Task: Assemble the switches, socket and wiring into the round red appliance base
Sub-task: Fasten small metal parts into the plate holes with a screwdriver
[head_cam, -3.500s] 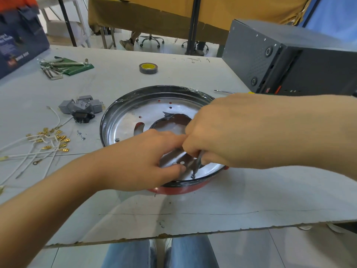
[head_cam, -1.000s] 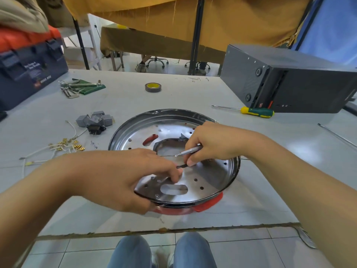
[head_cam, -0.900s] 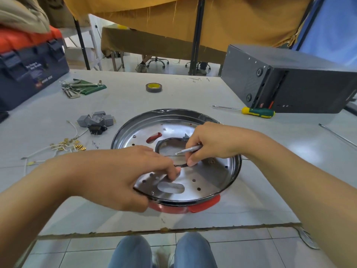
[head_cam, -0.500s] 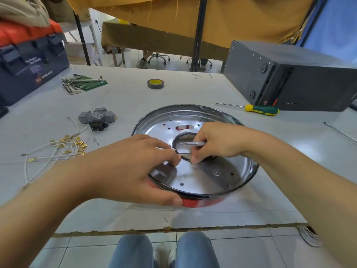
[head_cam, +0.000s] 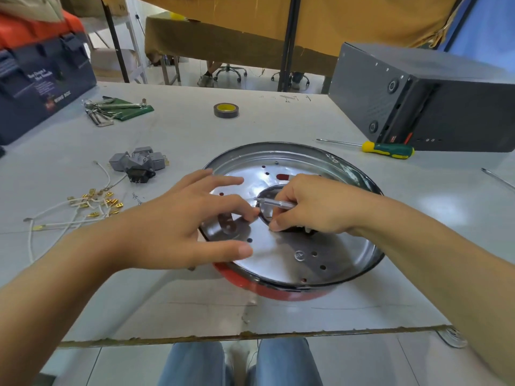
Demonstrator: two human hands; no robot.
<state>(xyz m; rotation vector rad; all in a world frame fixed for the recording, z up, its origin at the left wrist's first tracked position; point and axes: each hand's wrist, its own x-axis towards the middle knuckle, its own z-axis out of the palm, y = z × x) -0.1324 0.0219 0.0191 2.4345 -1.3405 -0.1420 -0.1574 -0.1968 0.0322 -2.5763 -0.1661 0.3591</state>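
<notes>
- Head view: red base (head_cam: 278, 292) lies on the worktop (head_cam: 195, 140) near its front edge, shiny metal plate (head_cam: 278, 257) facing up, dark rim around it.
- Right hand (head_cam: 315, 207) over the middle of the plate, fingers curled round a thin silver tool (head_cam: 274, 202); tool tip points left, just above the edge of the round centre hole (head_cam: 269, 194). What the fingertips touch below is hidden.
- Left hand (head_cam: 178, 227) at the plate's left side, fingers spread and relaxed, holding nothing; thumb lies on the plate near its front-left rim, index fingertip close to the right hand's fingers. Contact of the other fingers with the plate: cannot tell.
- Grey switches (head_cam: 136, 161) and a black socket (head_cam: 139, 175) sit in one cluster left of the base, apart from it.
- White wires (head_cam: 72, 215) with brass terminals (head_cam: 108, 203) lie loose further left and nearer the front.
- Green-handled screwdriver (head_cam: 387, 150) lies right of the base, just before a dark case (head_cam: 418, 98).
- Tape roll (head_cam: 226, 110) at mid-back; hex keys (head_cam: 97, 112) on a green pouch (head_cam: 133, 110) at back left, beside a blue toolbox (head_cam: 41, 79).
</notes>
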